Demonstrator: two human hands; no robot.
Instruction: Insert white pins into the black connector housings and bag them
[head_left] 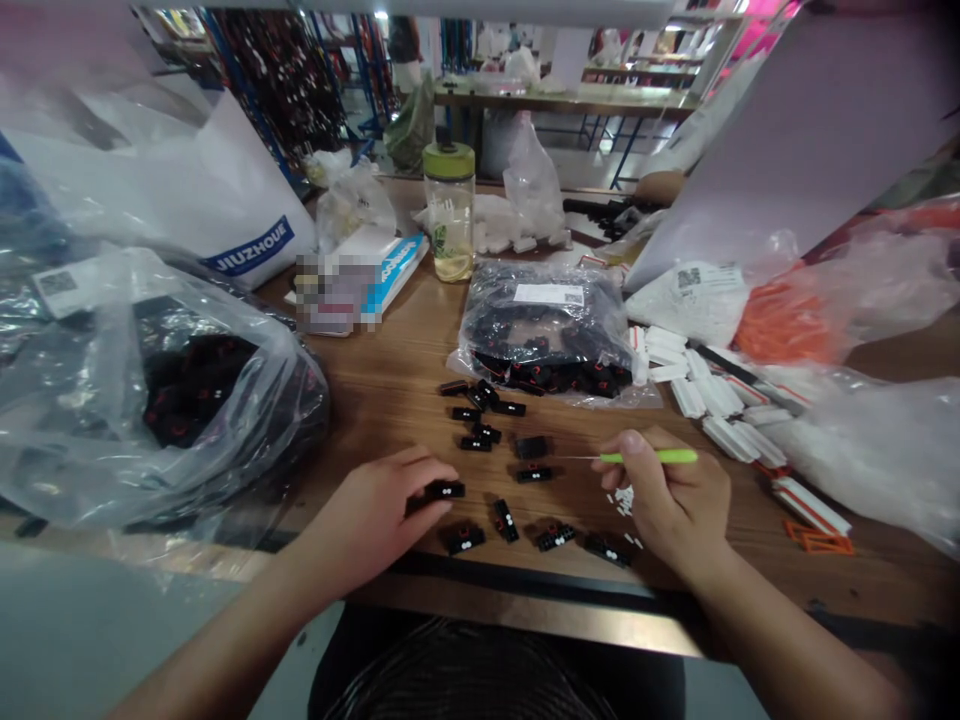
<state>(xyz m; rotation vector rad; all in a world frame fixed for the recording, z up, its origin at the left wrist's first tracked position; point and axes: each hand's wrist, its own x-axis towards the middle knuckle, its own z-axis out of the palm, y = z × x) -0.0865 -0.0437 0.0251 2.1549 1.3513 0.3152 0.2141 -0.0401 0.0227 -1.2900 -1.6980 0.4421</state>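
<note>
Brown tabletop (375, 390); black piece (451, 490) within curled left hand (381, 507), inner end obscured

- My left hand (386, 505) hides one end of a block (451, 490); I cannot tell how firmly I grip it.
- My right hand (679, 500) covers part of the pick's (681, 456) handle; its tip is too fine to make out.
- The pins (625, 497) are too small to tell their shape.
- The left edge cuts off the bag (82, 420).
- The label's (549, 294) print is unreadable.
- Distant racks (270, 80) blur.
</note>
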